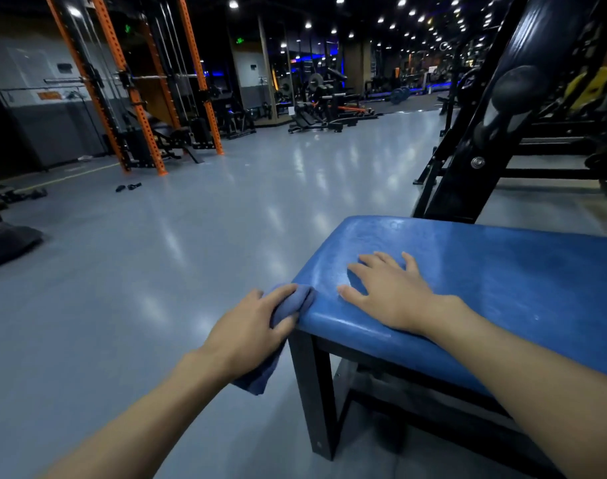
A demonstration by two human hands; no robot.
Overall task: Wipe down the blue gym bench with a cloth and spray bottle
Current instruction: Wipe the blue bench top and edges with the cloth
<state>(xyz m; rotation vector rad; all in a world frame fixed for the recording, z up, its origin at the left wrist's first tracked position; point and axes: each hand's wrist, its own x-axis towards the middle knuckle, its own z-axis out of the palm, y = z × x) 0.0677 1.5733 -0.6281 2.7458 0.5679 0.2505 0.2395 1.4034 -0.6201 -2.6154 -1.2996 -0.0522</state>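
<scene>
The blue padded gym bench [485, 271] on a black metal frame fills the lower right. My left hand [250, 326] grips a bunched blue cloth [291, 302] and holds it against the bench's left end edge; part of the cloth hangs below my wrist. My right hand [388, 292] lies flat on the bench top near that same end, fingers spread and straight. The pad looks shiny and wet in streaks around my right hand. No spray bottle is in view.
A black machine frame [481, 133] rises just behind the bench at right. Grey glossy floor [191, 236] spreads to the left and ahead. Orange racks [136, 98] stand at the far left, more gym machines [329, 108] further back.
</scene>
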